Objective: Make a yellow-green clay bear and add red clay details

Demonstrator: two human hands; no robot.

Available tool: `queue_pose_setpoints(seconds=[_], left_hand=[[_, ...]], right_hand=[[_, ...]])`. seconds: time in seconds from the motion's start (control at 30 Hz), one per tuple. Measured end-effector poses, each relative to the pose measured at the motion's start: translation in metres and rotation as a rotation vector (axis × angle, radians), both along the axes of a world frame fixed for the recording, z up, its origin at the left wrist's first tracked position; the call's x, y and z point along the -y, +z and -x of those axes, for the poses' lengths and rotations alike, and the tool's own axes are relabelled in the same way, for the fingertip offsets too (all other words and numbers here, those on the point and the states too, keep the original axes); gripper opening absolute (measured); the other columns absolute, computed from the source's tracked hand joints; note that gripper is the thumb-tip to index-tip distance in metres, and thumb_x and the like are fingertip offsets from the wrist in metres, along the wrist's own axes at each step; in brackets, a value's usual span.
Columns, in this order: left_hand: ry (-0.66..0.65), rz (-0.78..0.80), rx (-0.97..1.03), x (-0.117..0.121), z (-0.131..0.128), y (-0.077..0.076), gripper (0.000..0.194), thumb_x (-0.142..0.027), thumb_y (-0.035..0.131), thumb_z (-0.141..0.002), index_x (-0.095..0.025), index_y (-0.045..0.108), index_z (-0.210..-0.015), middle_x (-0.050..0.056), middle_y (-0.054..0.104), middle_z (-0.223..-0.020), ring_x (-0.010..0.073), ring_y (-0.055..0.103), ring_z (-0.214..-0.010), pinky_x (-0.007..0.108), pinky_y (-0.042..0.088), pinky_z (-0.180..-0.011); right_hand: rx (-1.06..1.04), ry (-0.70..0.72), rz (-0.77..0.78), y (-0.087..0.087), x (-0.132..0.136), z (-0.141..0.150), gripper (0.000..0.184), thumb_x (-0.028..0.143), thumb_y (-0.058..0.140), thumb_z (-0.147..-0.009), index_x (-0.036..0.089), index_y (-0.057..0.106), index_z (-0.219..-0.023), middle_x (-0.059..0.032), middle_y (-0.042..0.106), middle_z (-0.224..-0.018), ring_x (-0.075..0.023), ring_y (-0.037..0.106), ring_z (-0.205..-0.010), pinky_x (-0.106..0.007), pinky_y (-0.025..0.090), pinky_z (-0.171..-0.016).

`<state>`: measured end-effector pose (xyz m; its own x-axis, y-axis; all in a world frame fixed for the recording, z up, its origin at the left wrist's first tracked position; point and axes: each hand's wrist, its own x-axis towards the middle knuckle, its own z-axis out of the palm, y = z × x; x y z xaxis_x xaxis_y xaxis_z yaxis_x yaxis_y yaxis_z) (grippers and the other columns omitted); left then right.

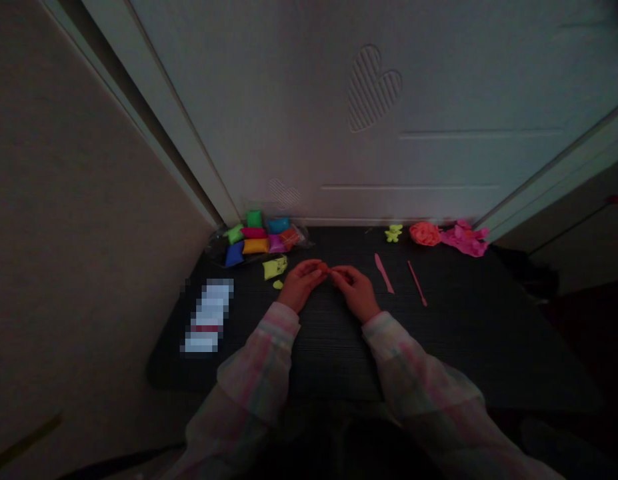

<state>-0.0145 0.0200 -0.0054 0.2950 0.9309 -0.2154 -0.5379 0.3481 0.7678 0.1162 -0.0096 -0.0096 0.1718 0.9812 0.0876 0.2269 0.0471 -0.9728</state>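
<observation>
A small lump of orange modelling clay (323, 267) sits between the fingertips of my two hands. My left hand (302, 283) is closed in a pinch on it. From the other side my right hand (355, 289) pinches at the same lump, its fingers curled; they partly hide the clay. Left of my left hand lie a torn yellow clay packet (275, 268) and a small yellow scrap (278, 285). To the right of my right hand rest a pink plastic clay knife (384, 273) and a thin pink modelling stick (417, 283).
A clear bag with several coloured clay packets (256, 246) lies at the back left. A blurred-out bright screen (209, 317) is at the left. Along the back right stand a yellow bear figure (393, 233), a coral clay rose (425, 233) and a crumpled pink piece (466, 239). A white door rises behind the dark table (333, 367).
</observation>
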Motion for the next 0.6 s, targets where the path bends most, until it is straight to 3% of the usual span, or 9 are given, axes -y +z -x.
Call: queue_pose_setpoints(seconds=[0.6], left_hand=[[0.014, -0.008, -0.005, -0.0004, -0.0007, -0.0003, 0.022, -0.014, 0.066, -0.058, -0.012, 0.059, -0.079, 0.003, 0.064, -0.080, 0.0120, 0.059, -0.079, 0.030, 0.043, -0.079]], right_hand=[[0.116, 0.000, -0.082, -0.0031, 0.0001, -0.0004, 0.023, 0.031, 0.055, -0.069, 0.018, 0.059, -0.087, -0.0041, 0.064, -0.086, -0.0165, 0.058, -0.081, -0.031, 0.044, -0.076]])
